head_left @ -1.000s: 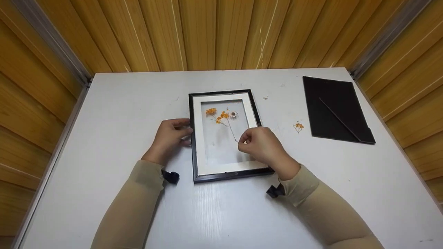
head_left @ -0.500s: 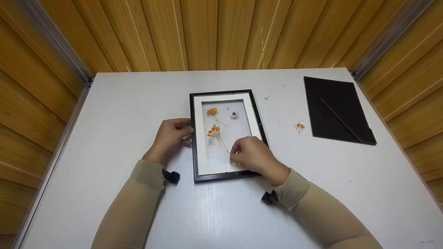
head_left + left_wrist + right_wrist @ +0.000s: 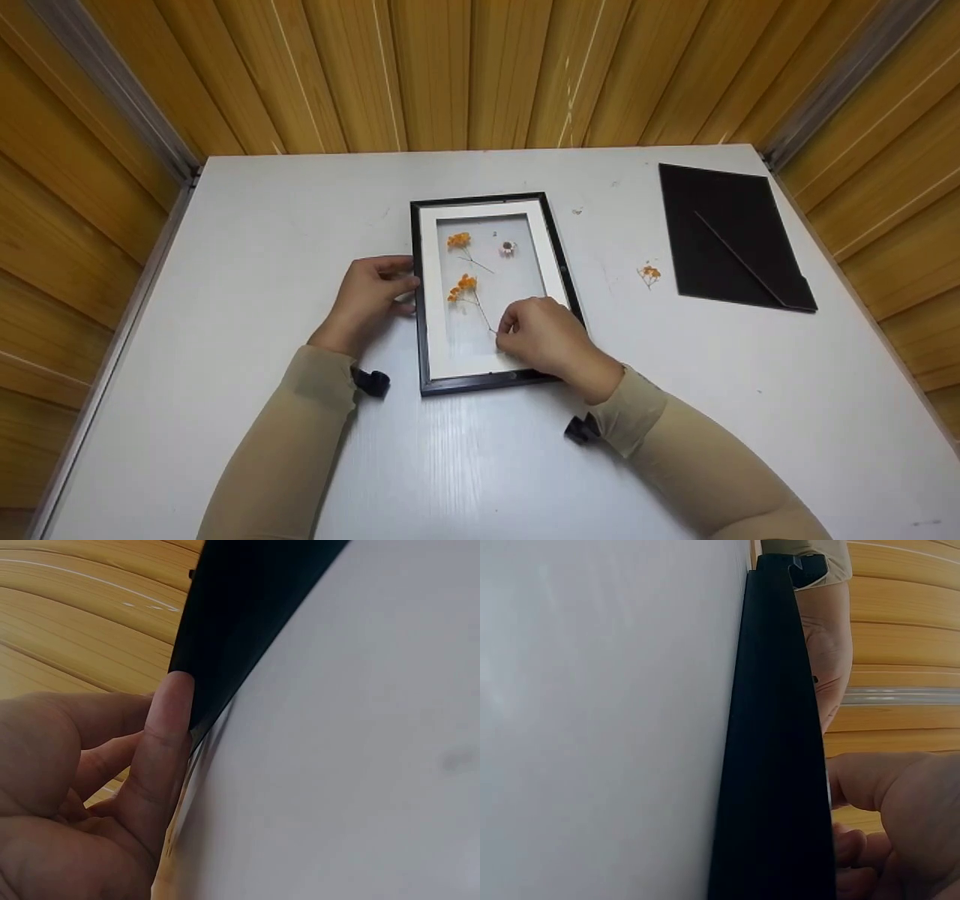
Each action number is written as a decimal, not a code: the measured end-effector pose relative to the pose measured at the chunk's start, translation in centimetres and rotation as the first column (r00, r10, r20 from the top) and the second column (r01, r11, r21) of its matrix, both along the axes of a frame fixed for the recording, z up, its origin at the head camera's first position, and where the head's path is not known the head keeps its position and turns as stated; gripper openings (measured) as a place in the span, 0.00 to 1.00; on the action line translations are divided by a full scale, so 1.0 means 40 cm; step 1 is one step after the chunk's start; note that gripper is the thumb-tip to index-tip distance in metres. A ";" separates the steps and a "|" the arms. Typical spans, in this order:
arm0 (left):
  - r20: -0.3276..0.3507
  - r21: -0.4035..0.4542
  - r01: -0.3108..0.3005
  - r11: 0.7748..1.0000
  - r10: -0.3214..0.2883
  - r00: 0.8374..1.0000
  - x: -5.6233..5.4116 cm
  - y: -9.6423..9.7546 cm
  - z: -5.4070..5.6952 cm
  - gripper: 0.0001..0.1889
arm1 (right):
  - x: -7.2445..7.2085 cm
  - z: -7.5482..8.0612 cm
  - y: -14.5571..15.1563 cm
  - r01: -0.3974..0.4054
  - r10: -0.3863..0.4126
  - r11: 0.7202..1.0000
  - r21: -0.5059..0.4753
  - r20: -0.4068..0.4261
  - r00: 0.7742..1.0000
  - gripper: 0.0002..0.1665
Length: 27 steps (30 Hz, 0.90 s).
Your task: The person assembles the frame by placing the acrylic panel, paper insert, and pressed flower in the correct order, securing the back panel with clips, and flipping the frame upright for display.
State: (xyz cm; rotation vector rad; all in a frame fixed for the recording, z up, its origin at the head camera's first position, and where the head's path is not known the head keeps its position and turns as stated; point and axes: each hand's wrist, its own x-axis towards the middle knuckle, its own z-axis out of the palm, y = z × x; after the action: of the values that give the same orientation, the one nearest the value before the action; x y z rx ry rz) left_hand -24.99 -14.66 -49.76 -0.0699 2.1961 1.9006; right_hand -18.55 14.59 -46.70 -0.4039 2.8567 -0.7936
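A black picture frame [image 3: 463, 388] with a white mat [image 3: 465, 367] lies in the middle of the table. My left hand [image 3: 367, 300] rests against its left side; in the left wrist view, a fingertip [image 3: 171, 701] touches the black outer edge. Over the frame's lower right, my right hand [image 3: 546, 336] pinches the stem end of a dried orange flower sprig [image 3: 465, 283], whose blossoms point up and left. Another orange sprig [image 3: 459, 240] and a small daisy-like flower [image 3: 508, 248] lie higher inside the mat opening. The right wrist view mostly shows the frame's side, hiding the pinch.
A black backing board [image 3: 727, 240] with a folded stand lies at the far right of the white table [image 3: 247, 225]. Beside it is a small orange sprig [image 3: 649, 275]. Tiny plant bits [image 3: 577, 211] dot the tabletop. Wood-look panels [image 3: 435, 75] rise behind.
My right hand has moved down and left with the orange sprig, away from the upper sprig and the daisy-like flower. In the last half second it barely shifts. The left hand stays put.
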 end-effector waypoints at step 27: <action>0.038 -0.022 -0.017 1.000 0.018 0.999 0.000 0.000 0.002 0.26 | -0.092 0.194 0.364 0.279 -0.310 0.942 -0.187 -0.163 0.937 0.16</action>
State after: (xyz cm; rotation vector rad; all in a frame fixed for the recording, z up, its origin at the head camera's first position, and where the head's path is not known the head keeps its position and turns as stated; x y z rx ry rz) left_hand -24.98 -14.65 -49.68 -0.1289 2.1980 1.8695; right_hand -22.24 29.16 -38.95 -0.0665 3.0873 -1.0996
